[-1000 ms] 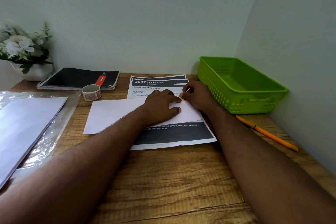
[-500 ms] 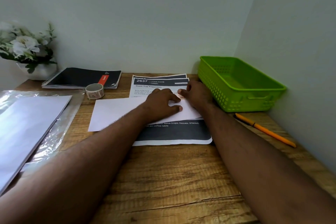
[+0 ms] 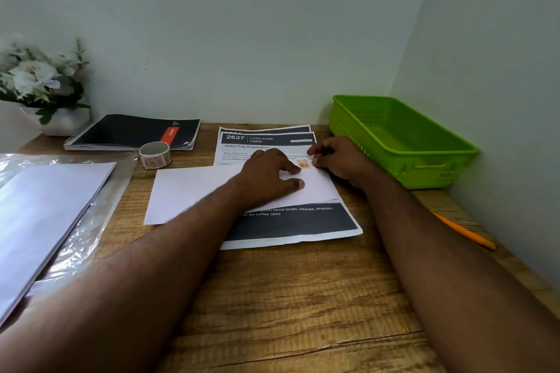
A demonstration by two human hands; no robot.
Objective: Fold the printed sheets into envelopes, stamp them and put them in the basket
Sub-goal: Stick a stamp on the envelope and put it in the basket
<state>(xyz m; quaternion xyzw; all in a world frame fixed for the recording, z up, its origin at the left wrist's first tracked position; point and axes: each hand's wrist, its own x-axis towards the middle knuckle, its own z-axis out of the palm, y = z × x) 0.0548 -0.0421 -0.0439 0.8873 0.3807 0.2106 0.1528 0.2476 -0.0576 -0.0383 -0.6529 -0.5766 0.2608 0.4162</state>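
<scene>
Pressing: left hand (image 3: 266,174) flat on envelope (image 3: 194,191), fingers straight, by stamp (image 3: 302,164)
Right hand (image 3: 341,160): fingers curled at envelope's far right corner, grip unclear
Envelope: atop printed sheets (image 3: 291,224)
Basket (image 3: 403,142): right, just beside right hand

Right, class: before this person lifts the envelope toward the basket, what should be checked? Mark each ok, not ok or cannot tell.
1. Stamp on the envelope corner: ok.
2. Stamp fully stuck down: cannot tell.
3. Left hand flat on the envelope, steadying it: ok.
4. Right hand free of the stamp: cannot tell.
5. Basket open, within view: ok.
6. Envelope already in basket: not ok.
</scene>
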